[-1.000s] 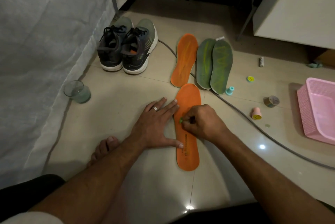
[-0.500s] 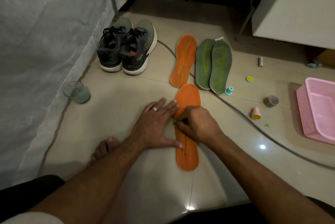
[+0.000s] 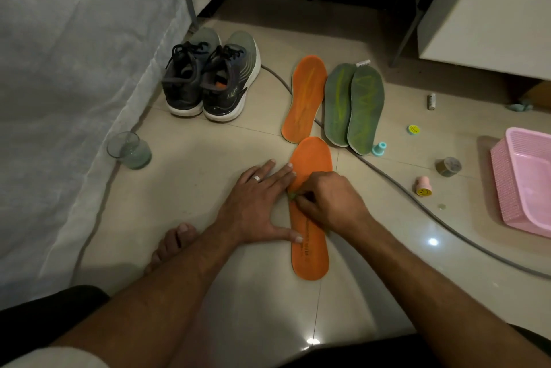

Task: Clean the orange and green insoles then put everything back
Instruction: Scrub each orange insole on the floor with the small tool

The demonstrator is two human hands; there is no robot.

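Pale tiled floor, dim and glossy, beside a bed edge at 9 o'clock. Near orange insole lay lengthwise at centre, heel toward 6 o'clock. Left hand spread flat and wide on the floor, fingertips and thumb touching the insole's left edge to pin it. Right hand curled narrow over the insole's middle, pinching a small green scrap, apparently a cleaning pad; too small to tell exactly. Second orange insole and 2 green insoles waited at 12 to 1 o'clock, shoes at 11 o'clock, glass of liquid at 9 o'clock, pink basket at 3 o'clock.

Judged as mid-scrub on insole 1 of 4. Risks from here: insole skidding on the slick tile if the pinning fingers lifted; foam creasing under hard strokes; glass tipped by a left elbow; grey cable snagged while reaching toward 1 o'clock.
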